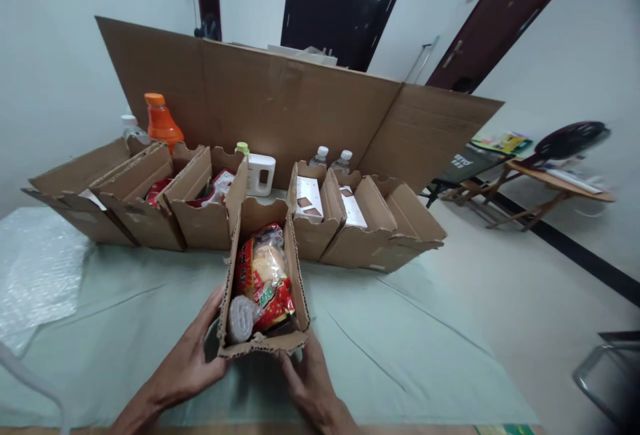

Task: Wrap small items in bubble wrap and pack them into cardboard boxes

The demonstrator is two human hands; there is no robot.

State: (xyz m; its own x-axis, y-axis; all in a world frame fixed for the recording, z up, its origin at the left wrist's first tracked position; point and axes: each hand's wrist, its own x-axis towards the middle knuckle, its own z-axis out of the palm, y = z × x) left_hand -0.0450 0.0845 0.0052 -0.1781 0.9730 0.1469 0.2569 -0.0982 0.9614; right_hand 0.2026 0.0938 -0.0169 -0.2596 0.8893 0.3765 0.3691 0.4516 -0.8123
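Between my hands is an open-topped cardboard box (263, 344), tilted so that its inside faces me. My left hand (200, 348) grips its left side and lower corner. Low on the right, my right hand (307, 372) holds the front underside, with its fingertips partly hidden beneath the box. Inside lie a red snack packet (273, 282) with a clear window and a small roll of bubble wrap (242, 319) in the near left corner. The far end of the box reaches into the row of boxes behind it.
Similar cardboard boxes (200, 218) stand to the left, some holding red packets; others (370, 248) to the right hold white cartons (309, 196). Behind them are an orange bottle (164, 125), a white jug (260, 175) and a tall cardboard screen (300, 102). Bubble wrap (43, 265) lies at the left.
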